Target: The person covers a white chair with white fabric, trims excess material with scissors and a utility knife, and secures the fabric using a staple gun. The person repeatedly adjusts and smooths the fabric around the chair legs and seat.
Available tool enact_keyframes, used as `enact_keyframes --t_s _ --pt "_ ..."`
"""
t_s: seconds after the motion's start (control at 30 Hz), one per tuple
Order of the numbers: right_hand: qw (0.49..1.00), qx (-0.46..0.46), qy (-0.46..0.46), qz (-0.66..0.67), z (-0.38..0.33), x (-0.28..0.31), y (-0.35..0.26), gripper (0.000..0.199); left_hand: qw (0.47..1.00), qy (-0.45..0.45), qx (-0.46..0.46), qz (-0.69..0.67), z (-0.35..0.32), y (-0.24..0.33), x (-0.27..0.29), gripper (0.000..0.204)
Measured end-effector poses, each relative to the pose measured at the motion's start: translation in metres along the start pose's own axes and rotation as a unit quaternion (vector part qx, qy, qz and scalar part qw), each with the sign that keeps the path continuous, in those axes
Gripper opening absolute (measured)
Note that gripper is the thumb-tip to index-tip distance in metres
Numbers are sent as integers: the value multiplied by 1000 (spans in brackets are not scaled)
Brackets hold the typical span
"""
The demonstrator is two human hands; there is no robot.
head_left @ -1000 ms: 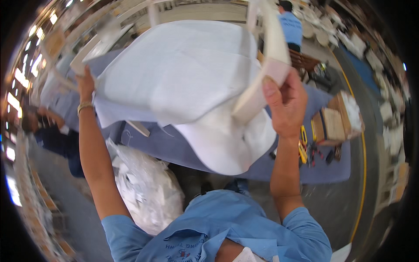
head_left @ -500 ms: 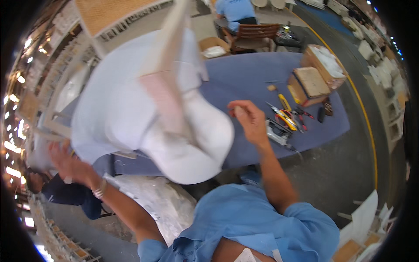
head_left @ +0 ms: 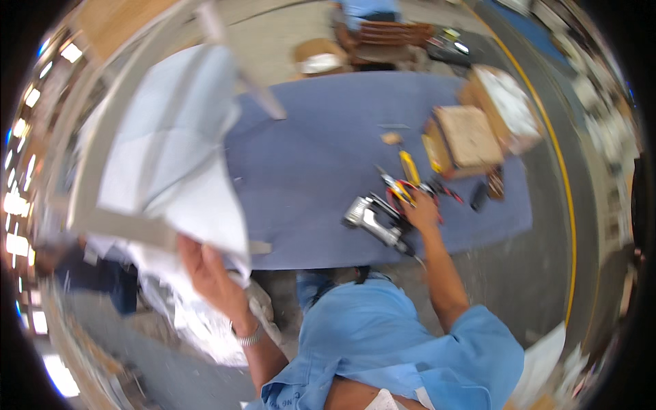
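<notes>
A pale wooden chair frame [head_left: 123, 229] with white cloth [head_left: 195, 184] on it stands tilted at the left of the table. My left hand [head_left: 215, 280] is closed round the frame's near corner, with some fingers behind the wood. My right hand [head_left: 424, 210] is down among the hand tools at the table's right, its fingertips at a red-handled tool and partly hidden by blur. Beside it lie a silver and black staple gun [head_left: 376, 222] and a yellow-handled tool [head_left: 408, 167].
A closed cardboard box [head_left: 468, 140] and an open one holding white material [head_left: 509, 102] stand at the table's right end. A dark small object [head_left: 478, 197] lies near them. Clear plastic sheeting [head_left: 205, 328] hangs below the left edge. Another person sits beyond the table by a wooden chair [head_left: 393, 34].
The chair frame has swung up and left, uncovering more of the table. My left hand has come in to the frame; my right hand has moved down onto the tools.
</notes>
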State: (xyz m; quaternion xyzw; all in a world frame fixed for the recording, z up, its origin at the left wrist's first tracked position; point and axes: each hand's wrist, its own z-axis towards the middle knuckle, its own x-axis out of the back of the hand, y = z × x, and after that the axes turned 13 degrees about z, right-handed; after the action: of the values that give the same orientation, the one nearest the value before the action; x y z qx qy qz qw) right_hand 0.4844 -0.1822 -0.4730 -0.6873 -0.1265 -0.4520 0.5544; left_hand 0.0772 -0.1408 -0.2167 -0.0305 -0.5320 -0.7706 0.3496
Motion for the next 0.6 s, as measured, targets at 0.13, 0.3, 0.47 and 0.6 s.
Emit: enact_keyframes --t_s 0.13,0.3,0.47,0.6 --pt "998 22 -51 24 12 -17 48 49 994 30 68 75 29 6 -21 36" --pt "968 31 -63 240 18 0 -13 32 988 87 59 111 18 -1 -10 33" --pt "804 3 -210 557 -10 4 -187 35 956 61 35 286 9 -7 12 39" --pt "746 170 -314 562 -47 26 -305 23 945 9 12 326 8 -22 39 43"
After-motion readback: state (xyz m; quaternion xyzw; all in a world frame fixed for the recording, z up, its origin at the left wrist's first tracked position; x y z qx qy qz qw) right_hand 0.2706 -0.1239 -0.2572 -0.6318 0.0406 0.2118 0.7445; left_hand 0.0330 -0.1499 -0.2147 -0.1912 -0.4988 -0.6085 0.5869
